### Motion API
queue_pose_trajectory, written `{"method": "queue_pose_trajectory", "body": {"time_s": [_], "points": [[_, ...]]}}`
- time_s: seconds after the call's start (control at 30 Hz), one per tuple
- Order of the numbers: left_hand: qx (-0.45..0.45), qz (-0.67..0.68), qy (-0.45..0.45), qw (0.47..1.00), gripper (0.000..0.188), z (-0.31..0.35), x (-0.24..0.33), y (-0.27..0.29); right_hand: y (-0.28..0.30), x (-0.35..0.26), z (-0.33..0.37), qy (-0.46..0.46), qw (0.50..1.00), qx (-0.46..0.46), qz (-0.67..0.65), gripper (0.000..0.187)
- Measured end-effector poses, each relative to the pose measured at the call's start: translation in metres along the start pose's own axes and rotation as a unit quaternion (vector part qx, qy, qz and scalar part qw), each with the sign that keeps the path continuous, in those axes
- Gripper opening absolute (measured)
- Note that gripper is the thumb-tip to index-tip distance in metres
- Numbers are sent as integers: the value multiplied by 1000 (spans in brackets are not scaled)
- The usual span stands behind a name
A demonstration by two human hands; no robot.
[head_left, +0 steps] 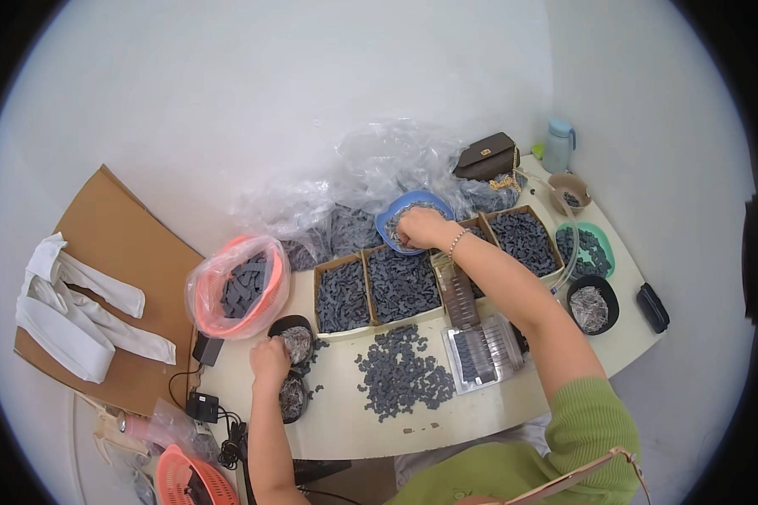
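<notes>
I have the right hand [421, 227] down in the blue bowl [382, 225], fingertips among the metal bits [435, 204] — that bowl sits at the back edge of the cartons [338, 335] of dark parts [403, 286]. Left hand [269, 362] is at the upper black bowl [288, 322], fingers curled at its left side. Can't tell from this angle whether either hand grips anything. Lower black bowl [293, 418] is just beside — loose dark pile [404, 374] lies between the black bowls and the clear case [497, 345].
</notes>
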State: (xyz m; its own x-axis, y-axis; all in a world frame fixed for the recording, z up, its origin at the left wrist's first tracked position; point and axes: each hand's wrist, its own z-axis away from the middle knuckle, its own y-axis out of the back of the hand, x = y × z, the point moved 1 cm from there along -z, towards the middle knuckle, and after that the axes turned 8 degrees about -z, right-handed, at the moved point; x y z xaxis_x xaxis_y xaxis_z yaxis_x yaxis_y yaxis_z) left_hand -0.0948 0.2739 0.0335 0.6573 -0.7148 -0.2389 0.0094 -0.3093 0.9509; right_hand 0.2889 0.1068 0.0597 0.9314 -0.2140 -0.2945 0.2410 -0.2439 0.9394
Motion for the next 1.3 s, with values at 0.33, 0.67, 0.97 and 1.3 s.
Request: {"method": "queue_pose_trajectory", "body": {"time_s": [0.33,0.67,0.97,1.3], "points": [[-4,541,-88,836,4,32,132,52,16,4,22,8,997,78,15,3],[149,405,-295,853,12,78,280,64,25,27,55,-53,982,166,79,8],[171,342,-338,860,20,88,273,67,35,-31,187,40,989,-7,-144,9],[104,338,-302,885,48,83,259,61,-24,-66,244,126,984,126,5,14]]}}
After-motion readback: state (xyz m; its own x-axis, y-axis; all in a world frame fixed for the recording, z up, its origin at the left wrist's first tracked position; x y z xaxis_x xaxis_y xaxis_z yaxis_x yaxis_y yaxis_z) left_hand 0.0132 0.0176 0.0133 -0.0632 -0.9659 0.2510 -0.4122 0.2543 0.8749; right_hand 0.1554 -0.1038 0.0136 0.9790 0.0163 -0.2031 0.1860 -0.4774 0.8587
